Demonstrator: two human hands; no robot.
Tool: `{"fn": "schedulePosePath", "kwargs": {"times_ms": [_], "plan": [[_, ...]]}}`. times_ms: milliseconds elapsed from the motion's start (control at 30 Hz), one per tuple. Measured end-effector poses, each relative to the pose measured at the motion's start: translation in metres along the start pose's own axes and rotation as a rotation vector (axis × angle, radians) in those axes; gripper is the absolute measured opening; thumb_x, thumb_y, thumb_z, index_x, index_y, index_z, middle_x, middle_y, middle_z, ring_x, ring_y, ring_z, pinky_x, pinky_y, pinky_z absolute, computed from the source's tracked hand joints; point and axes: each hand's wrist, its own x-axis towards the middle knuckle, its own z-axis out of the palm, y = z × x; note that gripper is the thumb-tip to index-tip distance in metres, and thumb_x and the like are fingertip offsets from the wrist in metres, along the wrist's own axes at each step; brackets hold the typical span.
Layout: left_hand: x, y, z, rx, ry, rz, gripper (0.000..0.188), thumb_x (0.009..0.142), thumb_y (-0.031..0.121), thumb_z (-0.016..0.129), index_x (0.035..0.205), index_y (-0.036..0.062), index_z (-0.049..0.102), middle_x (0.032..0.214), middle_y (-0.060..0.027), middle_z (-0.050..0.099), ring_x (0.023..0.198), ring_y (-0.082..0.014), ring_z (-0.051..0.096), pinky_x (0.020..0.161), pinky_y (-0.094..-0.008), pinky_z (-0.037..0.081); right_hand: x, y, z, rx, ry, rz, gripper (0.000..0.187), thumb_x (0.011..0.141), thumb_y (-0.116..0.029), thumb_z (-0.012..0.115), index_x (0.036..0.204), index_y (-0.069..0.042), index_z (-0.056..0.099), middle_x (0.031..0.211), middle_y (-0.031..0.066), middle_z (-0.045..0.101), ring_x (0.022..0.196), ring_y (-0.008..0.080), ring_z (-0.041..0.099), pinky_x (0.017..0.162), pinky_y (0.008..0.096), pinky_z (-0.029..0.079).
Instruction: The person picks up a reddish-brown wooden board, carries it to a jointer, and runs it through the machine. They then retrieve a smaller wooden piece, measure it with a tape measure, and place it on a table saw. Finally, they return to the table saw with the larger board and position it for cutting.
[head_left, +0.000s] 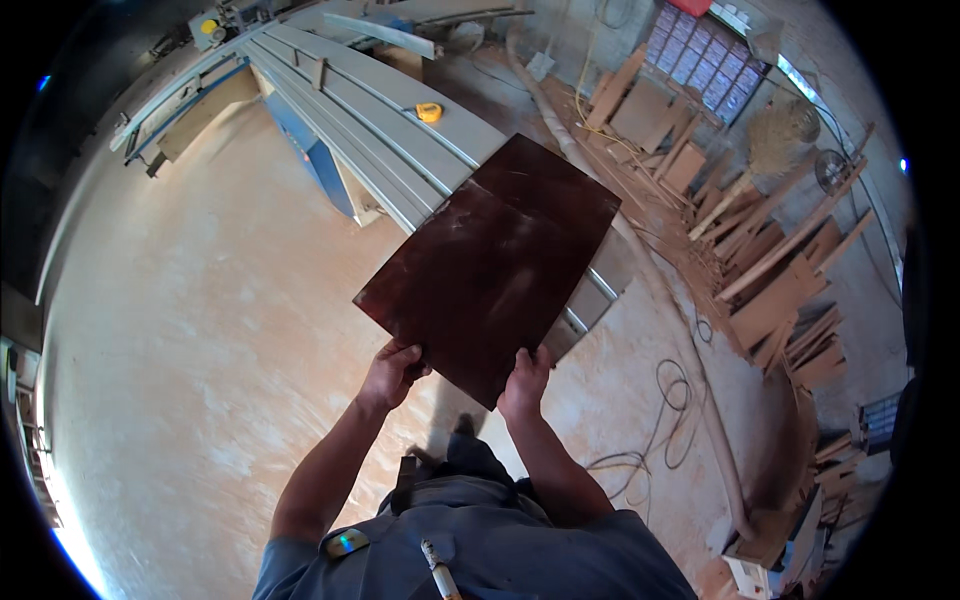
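A dark reddish-brown board (pixel 495 255), flat and glossy with pale smudges, is held up in front of me. My left hand (pixel 393 375) grips its near left edge, thumb on top. At the near right edge my right hand (pixel 526 382) is closed on it too. The fingers under the board are hidden. Behind and partly covered by the board runs the long grey sliding table (pixel 385 110) of a saw, with metal rails. Whether the board touches that table I cannot tell. A yellow tape measure (pixel 429 112) lies on the table beyond the board.
A thick hose (pixel 700 370) runs along the floor at the right, with loose cables (pixel 668 400) beside it. Wood offcuts (pixel 780 290) are heaped along the right wall near a fan (pixel 831 170). The saw's blue frame (pixel 310 150) stands at the far left.
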Motion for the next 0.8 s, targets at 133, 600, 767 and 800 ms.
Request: {"fn": "schedulePosePath", "kwargs": {"times_ms": [133, 600, 767, 800], "plan": [[0.038, 0.022, -0.019, 0.000, -0.026, 0.060, 0.013, 0.091, 0.004, 0.056, 0.101, 0.0079, 0.062, 0.086, -0.0038, 0.064, 0.073, -0.0173, 0.061, 0.067, -0.0310, 0.053, 0.024, -0.007, 0.039, 0.029, -0.035, 0.153, 0.023, 0.095, -0.005, 0.045, 0.118, -0.007, 0.047, 0.108, 0.0075, 0.056, 0.094, 0.0158, 0.057, 0.080, 0.0327, 0.050], [0.096, 0.015, -0.067, 0.072, 0.130, -0.008, 0.019, 0.094, 0.013, 0.056, 0.110, 0.0021, 0.058, 0.091, -0.0075, 0.064, 0.075, -0.0188, 0.065, 0.066, -0.0306, 0.056, 0.012, -0.044, 0.013, -0.549, -0.362, 0.439, 0.040, 0.095, -0.014, 0.051, 0.130, 0.002, 0.041, 0.103, 0.0154, 0.061, 0.080, 0.0244, 0.066, 0.069, 0.0369, 0.058], [0.028, 0.021, -0.075, 0.022, 0.092, -0.045, 0.039, 0.100, 0.031, 0.049, 0.128, 0.0037, 0.050, 0.098, -0.0129, 0.063, 0.081, -0.0210, 0.066, 0.067, -0.0324, 0.056, -0.046, -0.040, 0.055, -0.565, -0.499, 0.471, 0.035, 0.097, -0.007, 0.048, 0.130, 0.005, 0.047, 0.100, 0.0154, 0.064, 0.078, 0.0204, 0.066, 0.066, 0.0323, 0.059], [0.013, 0.009, -0.102, 0.111, 0.084, -0.044, 0.044, 0.100, 0.031, 0.049, 0.133, 0.0032, 0.046, 0.102, -0.0135, 0.063, 0.082, -0.0211, 0.066, 0.068, -0.0327, 0.056, -0.054, -0.028, 0.066, -0.581, -0.569, 0.465, 0.032, 0.098, -0.007, 0.047, 0.127, 0.005, 0.049, 0.100, 0.0155, 0.063, 0.077, 0.0197, 0.066, 0.066, 0.0321, 0.059]]}}
